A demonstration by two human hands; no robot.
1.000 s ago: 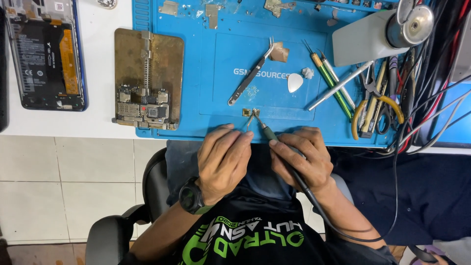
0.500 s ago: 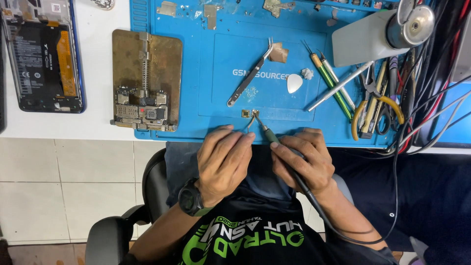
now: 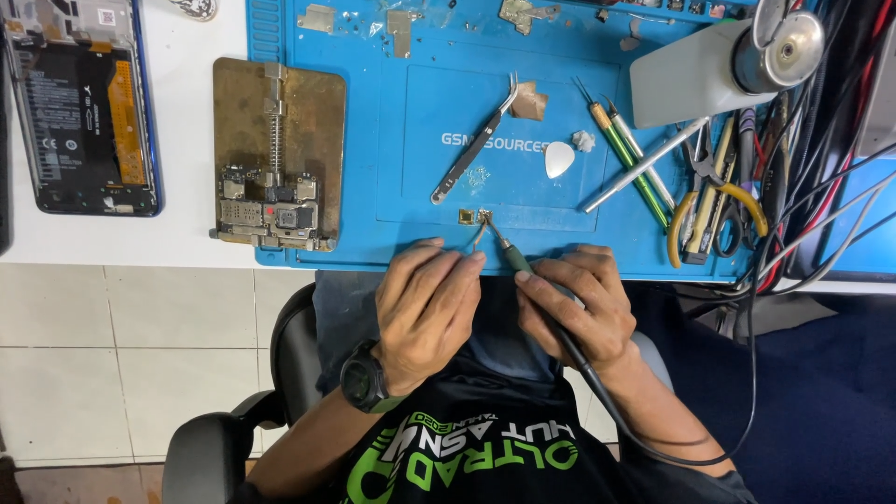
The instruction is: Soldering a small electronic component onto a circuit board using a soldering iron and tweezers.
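I see a brass board holder (image 3: 278,149) w/ circuit board (image 3: 271,217) left of the grips, opened phone (image 3: 82,112) further left; spare tweezers (image 3: 474,154), white pick (image 3: 559,160), pliers (image 3: 714,210) beyond them.
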